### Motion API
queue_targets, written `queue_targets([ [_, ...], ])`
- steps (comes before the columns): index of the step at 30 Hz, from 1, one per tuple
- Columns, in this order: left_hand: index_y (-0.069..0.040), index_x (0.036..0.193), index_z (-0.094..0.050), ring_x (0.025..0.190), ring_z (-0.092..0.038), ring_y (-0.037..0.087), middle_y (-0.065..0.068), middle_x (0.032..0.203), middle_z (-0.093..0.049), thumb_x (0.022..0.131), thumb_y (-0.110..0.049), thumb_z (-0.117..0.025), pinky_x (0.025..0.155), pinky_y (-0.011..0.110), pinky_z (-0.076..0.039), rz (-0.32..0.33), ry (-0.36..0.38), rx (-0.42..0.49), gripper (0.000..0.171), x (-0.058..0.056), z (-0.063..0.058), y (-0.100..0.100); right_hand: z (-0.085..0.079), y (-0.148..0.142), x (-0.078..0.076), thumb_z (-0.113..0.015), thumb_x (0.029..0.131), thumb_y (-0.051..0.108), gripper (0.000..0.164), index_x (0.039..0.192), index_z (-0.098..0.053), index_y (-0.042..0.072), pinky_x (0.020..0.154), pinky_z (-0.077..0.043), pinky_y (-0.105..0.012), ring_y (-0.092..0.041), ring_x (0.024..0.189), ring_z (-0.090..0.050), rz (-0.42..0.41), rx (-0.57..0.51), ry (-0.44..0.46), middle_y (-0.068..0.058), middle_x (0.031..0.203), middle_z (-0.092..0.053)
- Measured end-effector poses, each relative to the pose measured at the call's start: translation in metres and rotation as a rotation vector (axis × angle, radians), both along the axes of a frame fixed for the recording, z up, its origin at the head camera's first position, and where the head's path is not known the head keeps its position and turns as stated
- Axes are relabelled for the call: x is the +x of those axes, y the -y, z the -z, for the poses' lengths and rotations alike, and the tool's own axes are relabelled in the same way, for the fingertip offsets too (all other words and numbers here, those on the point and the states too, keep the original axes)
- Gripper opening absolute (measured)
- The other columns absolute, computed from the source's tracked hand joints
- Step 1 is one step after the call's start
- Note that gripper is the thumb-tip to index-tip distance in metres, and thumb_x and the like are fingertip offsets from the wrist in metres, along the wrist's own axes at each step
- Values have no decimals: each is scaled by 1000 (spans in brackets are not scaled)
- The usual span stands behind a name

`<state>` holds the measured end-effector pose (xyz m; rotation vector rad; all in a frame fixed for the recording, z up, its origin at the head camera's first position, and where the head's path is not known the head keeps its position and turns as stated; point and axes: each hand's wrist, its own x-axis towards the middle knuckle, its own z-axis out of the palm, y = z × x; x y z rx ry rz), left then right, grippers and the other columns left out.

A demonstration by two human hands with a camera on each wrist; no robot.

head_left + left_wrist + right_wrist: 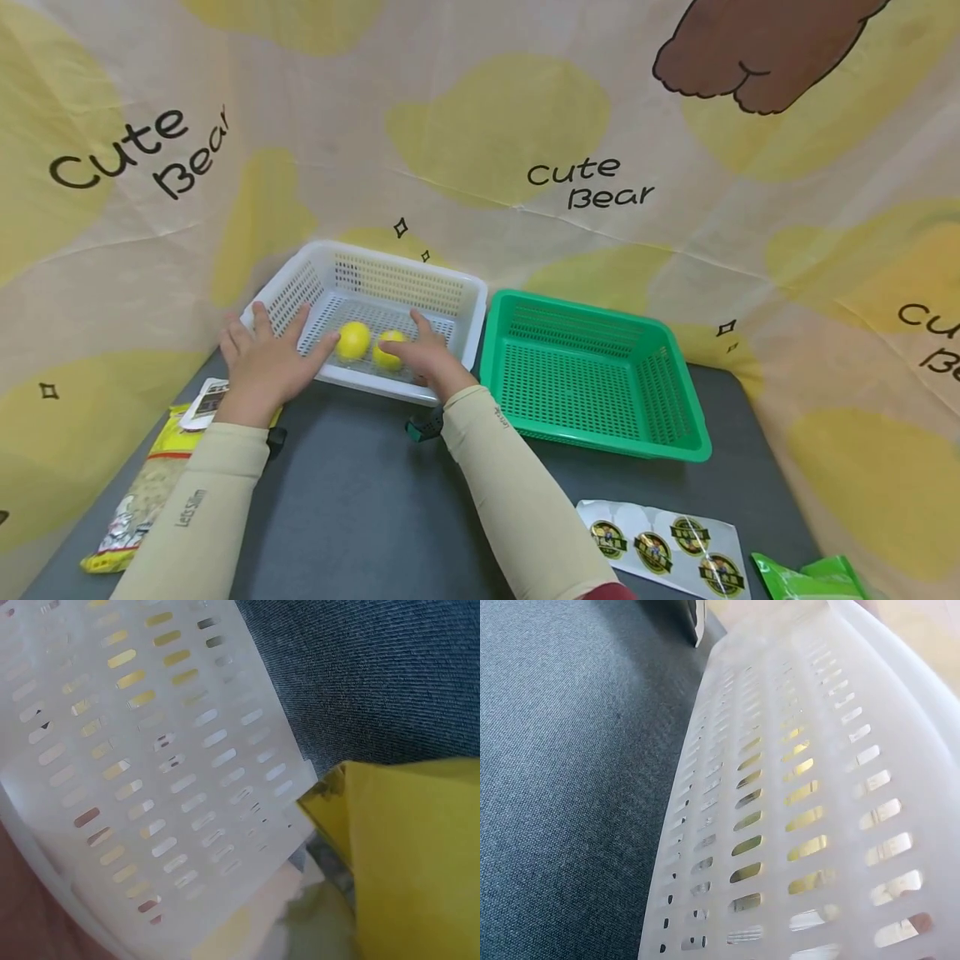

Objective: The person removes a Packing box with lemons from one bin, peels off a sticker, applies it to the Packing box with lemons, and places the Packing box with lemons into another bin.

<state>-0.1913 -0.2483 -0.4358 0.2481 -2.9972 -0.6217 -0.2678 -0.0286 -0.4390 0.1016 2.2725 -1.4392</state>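
Two yellow balls (353,340) sit side by side in one white basket (474,321), left of the frame's centre; their yellow shows through the slots in the right wrist view. The left hand (264,367) lies over the basket's left side, fingers spread wide. The right hand (429,354) is over its right side, thumb and forefinger wide apart, the thumb overlapping the right-hand ball; whether they touch I cannot tell. One green basket (570,387) stands just beside, right of centre. At lower left lie one yellow bag (146,500) and one white card (204,404). At lower right are one sheet (667,546) with four round stickers and one green packet (813,579). All are on a dark grey desk (337,500), before a printed cloth (450,100).
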Motion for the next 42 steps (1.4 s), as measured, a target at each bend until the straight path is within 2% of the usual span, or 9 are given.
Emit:
queue_targets([
  [6, -11, 169, -20, 140, 24, 75, 45, 162, 16, 98, -83, -25, 110, 82, 13, -2, 14, -15, 101, 3, -3, 3, -4, 3, 2, -84, 91, 41, 91, 165, -30, 47, 104, -49, -60, -40, 154, -26, -2, 2, -16, -11, 176, -9],
  [9, -11, 169, -19, 140, 23, 75, 45, 162, 16, 98, -83, -24, 110, 82, 13, 1, 18, -14, 101, 4, -4, 5, -7, 4, 3, -83, 92, 39, 90, 165, -31, 45, 103, -50, -57, -41, 152, -30, -1, 11, -55, -11, 174, -12],
  [16, -11, 169, -20, 140, 23, 76, 46, 161, 15, 99, -82, -26, 110, 82, 12, 3, 15, -12, 100, 5, -5, 4, -6, 5, 6, -80, 95, 40, 82, 164, -35, 43, 91, -55, -46, -35, 128, -55, 19, 11, -130, -10, 168, -18],
  [19, -10, 169, -21, 140, 23, 76, 46, 162, 15, 100, -81, -27, 110, 82, 13, 0, 19, -8, 99, 6, -5, 4, -5, 5, 7, -80, 95, 41, 79, 162, -39, 42, 90, -53, -44, -32, 123, -56, 34, 7, -160, -10, 167, -18],
  [28, -9, 168, -24, 139, 26, 74, 44, 162, 17, 98, -82, -29, 110, 81, 15, -6, 31, 0, 102, 6, -5, 3, -4, 7, 10, -78, 96, 38, 75, 161, -41, 36, 95, -53, -41, -30, 123, -55, 119, 40, -280, -9, 164, -20],
  [36, -7, 167, -27, 139, 26, 74, 44, 162, 17, 98, -82, -28, 110, 81, 16, 0, 22, 10, 102, 0, -2, 4, -6, -1, 9, -76, 94, 41, 79, 163, -37, 37, 95, -53, -42, -33, 128, -52, 182, -58, -392, -10, 167, -15],
  [42, -7, 167, -28, 139, 27, 74, 43, 162, 19, 99, -82, -29, 109, 81, 17, 12, 24, 17, 101, -2, -2, 5, -23, -14, 19, -74, 95, 46, 81, 164, -34, 38, 91, -54, -41, -34, 123, -55, 209, -101, -448, -10, 164, -15],
])
